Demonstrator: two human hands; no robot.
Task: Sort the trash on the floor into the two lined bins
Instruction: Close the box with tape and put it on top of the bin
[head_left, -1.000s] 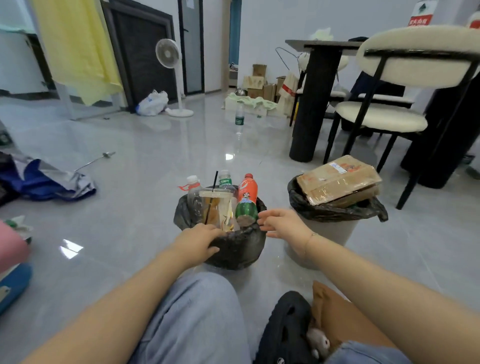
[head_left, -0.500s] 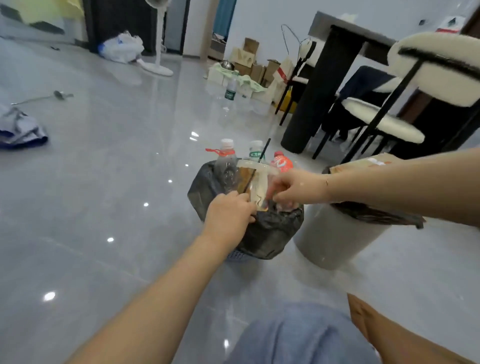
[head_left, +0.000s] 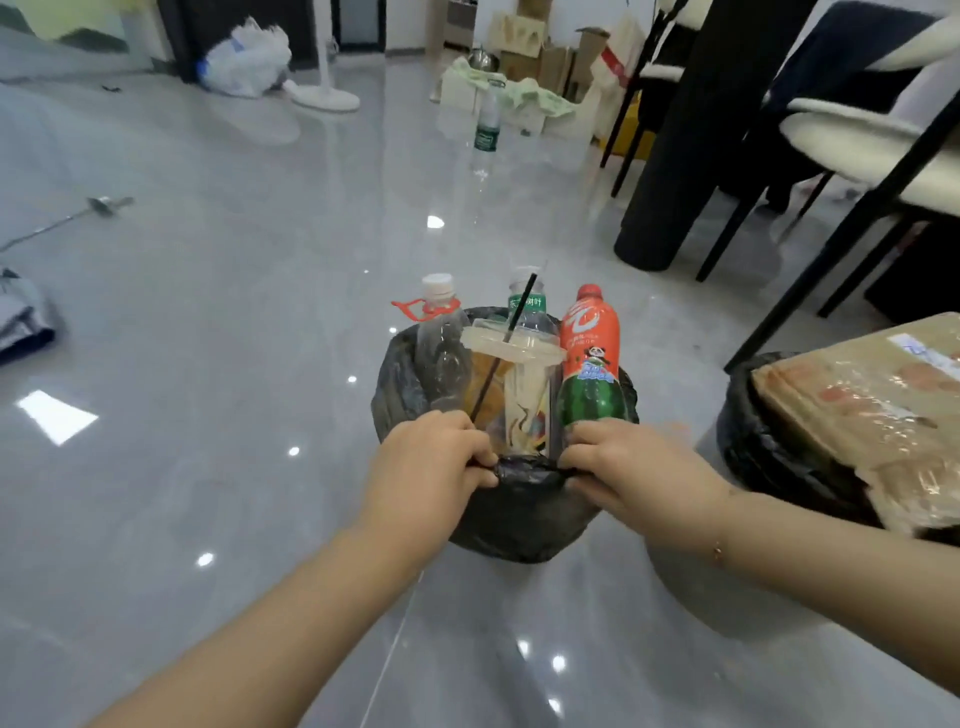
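Head view: both forearms reach forward from the bottom of the frame and converge on the near rim of the black-lined bin (head_left: 519, 514), which stands on the grey floor (head_left: 208, 312). The left hand (head_left: 431, 467) is knuckles-up, fingers curled down over the rim, pinching the black liner at its near edge. The right hand (head_left: 628, 467) mirrors it just beside — fingers curled over, thumb under a fold of the same liner; a thin bracelet (head_left: 719, 552) sits on that wrist. A short stretch of bunched liner shows between the two hands. Inside the bin, upright and crowded together: a clear bottle with a white cap (head_left: 441, 343) on the left, a lidded plastic cup (head_left: 514, 384) with a black straw (head_left: 511, 332) in the middle, a green-labelled bottle (head_left: 529, 304) behind the cup, and a red-and-green drink bottle (head_left: 591, 358) on the right, its base just above the right hand. The second lined bin (head_left: 758, 457) stands to the right, apart from the first, with a flattened cardboard box (head_left: 872, 405) lying across its top. Further off, one water bottle (head_left: 487, 132) stands upright on the floor.
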